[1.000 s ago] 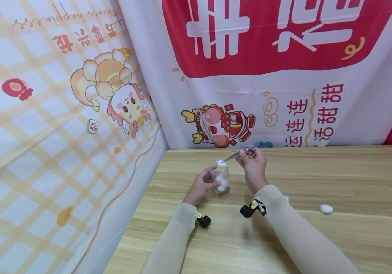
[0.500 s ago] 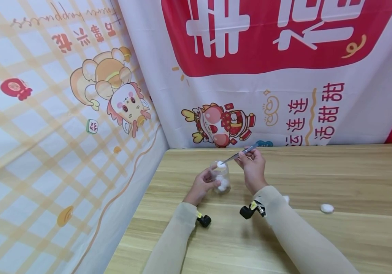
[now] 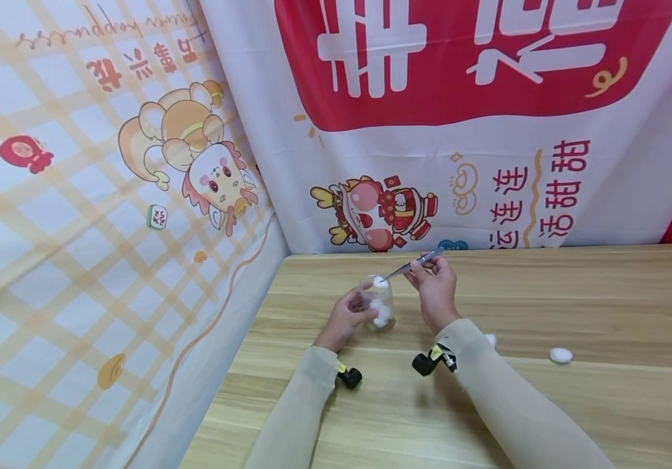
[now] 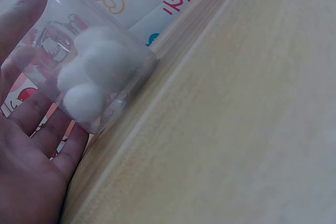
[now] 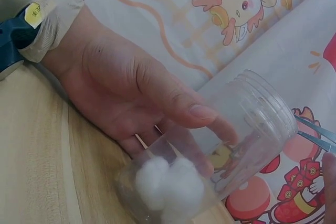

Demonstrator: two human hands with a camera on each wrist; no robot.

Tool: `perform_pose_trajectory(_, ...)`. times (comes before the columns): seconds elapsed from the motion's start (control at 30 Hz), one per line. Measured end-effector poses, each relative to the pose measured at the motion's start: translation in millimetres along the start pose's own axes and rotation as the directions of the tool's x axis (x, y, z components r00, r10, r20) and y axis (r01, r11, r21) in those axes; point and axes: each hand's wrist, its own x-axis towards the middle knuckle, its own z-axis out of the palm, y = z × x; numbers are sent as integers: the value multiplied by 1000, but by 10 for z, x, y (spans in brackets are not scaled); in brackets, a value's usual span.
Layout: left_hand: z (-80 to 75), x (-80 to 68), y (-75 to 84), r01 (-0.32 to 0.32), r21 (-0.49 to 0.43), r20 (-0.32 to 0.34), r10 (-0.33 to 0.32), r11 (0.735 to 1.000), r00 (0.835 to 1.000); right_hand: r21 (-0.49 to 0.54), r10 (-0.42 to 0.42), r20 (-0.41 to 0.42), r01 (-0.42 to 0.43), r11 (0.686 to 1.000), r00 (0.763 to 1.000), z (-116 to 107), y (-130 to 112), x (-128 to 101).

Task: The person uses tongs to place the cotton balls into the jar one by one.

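My left hand (image 3: 344,320) grips a clear jar (image 3: 392,301) that stands on the table, thumb and fingers on either side of its wall. Several white cotton balls (image 4: 107,66) are piled at the bottom, seen through the plastic. Between thumb and fingers of my right hand (image 3: 437,290) is a pair of metal tweezers (image 3: 412,264), slanting down to the left. Its tips reach the jar's mouth, where one cotton ball (image 3: 380,282) shows right at them. In the right wrist view only a bit of the tweezer-holding hand (image 5: 329,182) appears at the edge.
On the wooden table (image 3: 623,417) a loose cotton ball (image 3: 561,355) lies to the right. Another cotton ball (image 3: 491,340) peeks out beside the right sleeve (image 3: 511,384). Printed cloths hang along the left (image 3: 107,260) and behind the table.
The tweezer tips and the cotton ball at them have sunk slightly at the jar's mouth. The left hand and the jar stay in place.
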Motion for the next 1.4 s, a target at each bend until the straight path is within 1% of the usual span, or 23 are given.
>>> perform_pose_trajectory(0.1,24,-45,94,-7,3,0,7,1000,1000,-11,1,4,-1,1000,1000,-8,-8,0)
perform_pose_trajectory(0.27,33,-62,128,7,7,-4,-7,1000,1000,-21,4,3,-4,1000,1000,-22,-13,2)
perform_pose_trajectory(0.43,27,-56,115,13,16,2,-13,1000,1000,-14,4,3,-4,1000,1000,-31,-7,8)
perform_pose_trajectory(0.67,-5,56,-162,5,39,-32,-4,999,999,-13,9,4,-9,1000,1000,-54,-12,7)
perform_pose_trajectory(0.87,5,59,-185,-30,46,-51,32,998,998,-7,3,8,-3,1000,1000,-69,-12,15)
perform_pose_trajectory(1.0,6,48,-189,-25,50,-57,28,998,998,-22,2,6,-2,1000,1000,-73,-18,17)
perform_pose_trajectory(1.23,4,33,-174,-23,43,-60,25,999,998,1,-19,11,19,1000,1000,-71,-62,-1)
perform_pose_trajectory(1.4,4,42,-168,-20,46,-56,22,999,998,-40,-19,11,19,999,1000,-91,-126,-20)
